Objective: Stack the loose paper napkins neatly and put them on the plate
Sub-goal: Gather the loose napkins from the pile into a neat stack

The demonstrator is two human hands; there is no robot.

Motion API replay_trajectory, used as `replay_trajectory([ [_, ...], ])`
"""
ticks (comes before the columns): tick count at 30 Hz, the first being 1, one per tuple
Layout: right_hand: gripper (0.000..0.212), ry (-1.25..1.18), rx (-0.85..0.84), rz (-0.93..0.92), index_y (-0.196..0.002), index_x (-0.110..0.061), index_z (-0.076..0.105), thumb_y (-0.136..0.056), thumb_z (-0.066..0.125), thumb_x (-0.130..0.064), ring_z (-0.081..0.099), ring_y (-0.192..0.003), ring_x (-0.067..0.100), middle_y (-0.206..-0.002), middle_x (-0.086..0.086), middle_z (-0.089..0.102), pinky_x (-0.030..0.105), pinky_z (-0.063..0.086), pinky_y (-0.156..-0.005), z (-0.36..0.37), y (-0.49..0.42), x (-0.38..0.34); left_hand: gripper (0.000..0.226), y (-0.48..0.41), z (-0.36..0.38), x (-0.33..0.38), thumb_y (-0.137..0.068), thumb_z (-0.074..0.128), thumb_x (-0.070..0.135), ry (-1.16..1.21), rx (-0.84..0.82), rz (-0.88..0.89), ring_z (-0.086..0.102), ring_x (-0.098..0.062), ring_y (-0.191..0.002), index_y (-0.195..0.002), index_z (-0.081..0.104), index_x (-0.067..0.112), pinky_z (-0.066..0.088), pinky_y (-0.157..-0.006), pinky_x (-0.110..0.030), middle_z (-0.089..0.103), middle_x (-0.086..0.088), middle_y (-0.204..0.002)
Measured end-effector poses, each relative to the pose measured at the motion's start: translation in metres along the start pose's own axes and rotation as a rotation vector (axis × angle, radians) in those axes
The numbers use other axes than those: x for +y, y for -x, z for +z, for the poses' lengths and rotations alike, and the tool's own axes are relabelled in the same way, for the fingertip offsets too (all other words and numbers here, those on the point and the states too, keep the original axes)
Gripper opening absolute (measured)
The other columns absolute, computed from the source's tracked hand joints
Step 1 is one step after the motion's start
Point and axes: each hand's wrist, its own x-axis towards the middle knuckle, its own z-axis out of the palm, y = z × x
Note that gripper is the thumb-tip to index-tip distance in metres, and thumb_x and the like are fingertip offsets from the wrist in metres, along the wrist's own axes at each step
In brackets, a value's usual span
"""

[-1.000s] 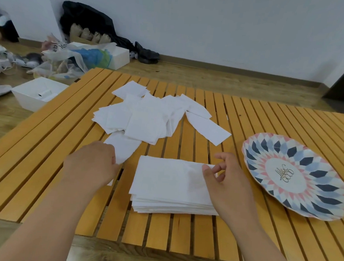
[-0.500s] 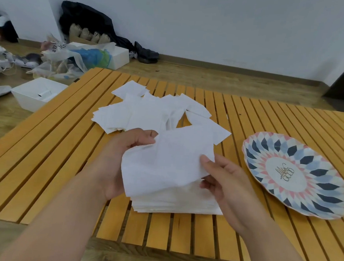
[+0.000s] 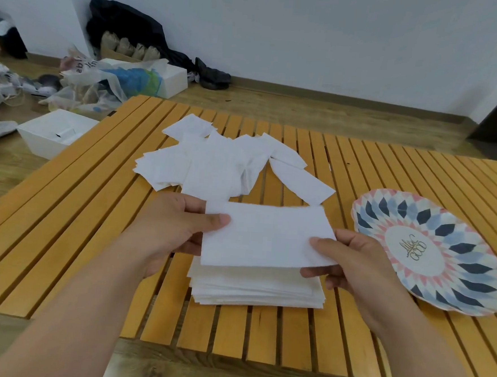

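A single white napkin (image 3: 263, 236) is held flat just above a neat stack of napkins (image 3: 256, 290) near the table's front edge. My left hand (image 3: 171, 230) pinches its left edge, thumb on top. My right hand (image 3: 351, 258) pinches its right edge. Behind them lies a loose heap of white napkins (image 3: 213, 162) spread over the middle of the table. A plate (image 3: 431, 251) with a blue, pink and navy diamond pattern sits to the right, with nothing on it.
The slatted orange wooden table (image 3: 62, 219) ends close in front of me. On the floor to the left are a white box (image 3: 55, 133), plastic bags (image 3: 107, 81) and cables. A dark bag (image 3: 134, 30) leans on the wall.
My left hand picked a loose napkin from beside the stack. Both hands now hold it level and straightened over the stack; half a second ago it hung tilted.
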Motion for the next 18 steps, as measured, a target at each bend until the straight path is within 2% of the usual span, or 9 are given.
replay_trajectory([
  [5, 0.009, 0.349, -0.059, 0.046, -0.094, -0.014, 0.068, -0.091, 0.060, -0.017, 0.066, -0.052, 0.008, -0.077, 0.001, 0.073, 0.016, 0.045, -0.047, -0.002, -0.004, 0.010, 0.019, -0.006, 0.001, -0.010, -0.079, 0.076, 0.017, -0.245, 0.028, -0.027, 0.071, -0.015, -0.061, -0.086, 0.071, 0.001, 0.053, -0.050, -0.022, 0.075, -0.007, -0.076],
  [7, 0.015, 0.460, -0.077, 0.045, -0.095, -0.005, 0.067, -0.090, 0.061, -0.018, 0.065, -0.049, 0.005, -0.077, 0.005, 0.071, 0.019, 0.050, -0.053, 0.001, -0.009, 0.016, 0.026, -0.010, 0.001, -0.016, -0.077, 0.078, 0.021, -0.385, 0.059, -0.053, 0.072, -0.022, -0.064, -0.086, 0.069, -0.002, 0.059, -0.059, -0.033, 0.074, -0.009, -0.077],
  [9, 0.022, 0.536, -0.092, 0.038, -0.096, 0.002, 0.064, -0.090, 0.061, -0.018, 0.063, -0.047, 0.003, -0.073, 0.008, 0.068, 0.018, 0.049, -0.050, 0.004, -0.012, 0.022, 0.034, -0.014, 0.002, -0.020, -0.074, 0.080, 0.026, -0.476, 0.087, -0.077, 0.072, -0.026, -0.067, -0.087, 0.067, -0.003, 0.060, -0.070, -0.041, 0.073, -0.009, -0.078],
  [11, 0.023, 0.578, -0.083, 0.042, -0.094, 0.002, 0.064, -0.089, 0.062, -0.021, 0.062, -0.049, 0.004, -0.072, 0.008, 0.066, 0.019, 0.049, -0.049, 0.006, -0.014, 0.025, 0.035, -0.018, 0.001, -0.023, -0.073, 0.081, 0.027, -0.496, 0.100, -0.096, 0.071, -0.025, -0.068, -0.088, 0.066, -0.001, 0.060, -0.069, -0.040, 0.072, -0.010, -0.079],
  [13, 0.028, 0.650, -0.067, 0.051, -0.082, -0.005, 0.063, -0.087, 0.063, -0.032, 0.059, -0.056, 0.010, -0.071, 0.008, 0.064, 0.028, 0.049, -0.056, 0.005, -0.016, 0.026, 0.034, -0.021, -0.001, -0.024, -0.073, 0.081, 0.031, -0.496, 0.127, -0.116, 0.068, -0.022, -0.066, -0.086, 0.063, 0.006, 0.060, -0.066, -0.037, 0.071, -0.009, -0.076],
  [16, 0.050, 0.820, -0.037, 0.065, -0.064, -0.017, 0.049, -0.082, 0.053, -0.064, 0.046, -0.058, 0.013, -0.062, 0.002, 0.046, 0.029, 0.037, -0.059, 0.000, -0.017, 0.027, 0.031, -0.028, -0.011, -0.026, -0.078, 0.070, 0.049, -0.683, 0.348, 0.020, 0.064, -0.017, -0.073, -0.084, 0.056, 0.022, 0.053, -0.063, -0.036, 0.067, 0.002, -0.078],
  [18, 0.058, 0.858, 0.021, 0.080, -0.063, -0.017, 0.044, -0.080, 0.042, -0.073, 0.041, -0.057, 0.013, -0.060, 0.000, 0.040, 0.028, 0.034, -0.059, -0.001, -0.016, 0.024, 0.024, -0.032, -0.017, -0.029, -0.084, 0.063, 0.048, -0.767, 0.531, 0.185, 0.059, -0.013, -0.080, -0.087, 0.054, 0.026, 0.043, -0.058, -0.029, 0.062, 0.009, -0.087],
])
